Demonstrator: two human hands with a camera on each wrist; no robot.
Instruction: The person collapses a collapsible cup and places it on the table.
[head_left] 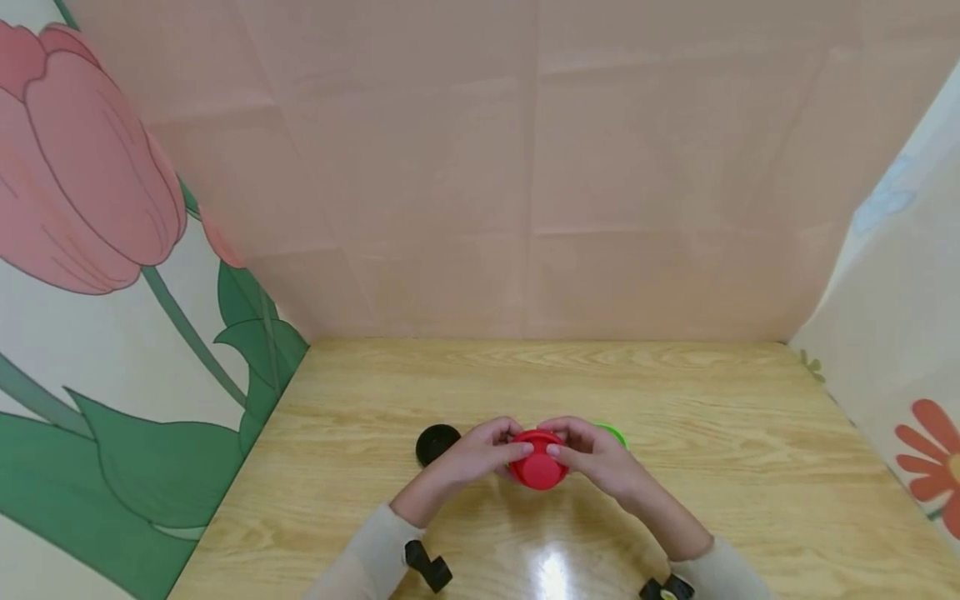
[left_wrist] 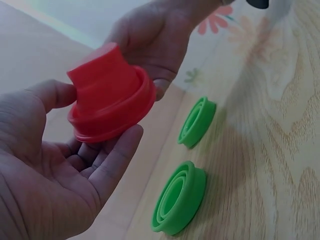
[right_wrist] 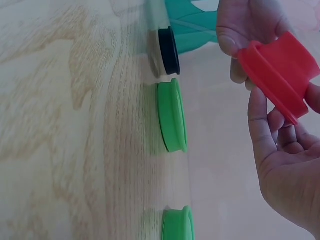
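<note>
Both hands hold a red collapsible cup (head_left: 542,472) above the table, with its narrow end toward the head camera. My left hand (head_left: 480,450) grips it from the left, thumb against the narrow part and fingers under the wide rim. From the other side my right hand (head_left: 603,467) grips it the same way. In the left wrist view the cup's narrow section stands up out of its wider folded ring. Two green collapsible cups (left_wrist: 197,122) (left_wrist: 180,200) lie folded flat on the table, mostly hidden behind the hands in the head view.
A round black piece (head_left: 437,444) lies on the wooden table (head_left: 360,392) just left of my left hand. Behind the table hangs a plain pinkish cloth (head_left: 525,167). Flower-patterned panels (head_left: 90,167) stand at the left and right sides.
</note>
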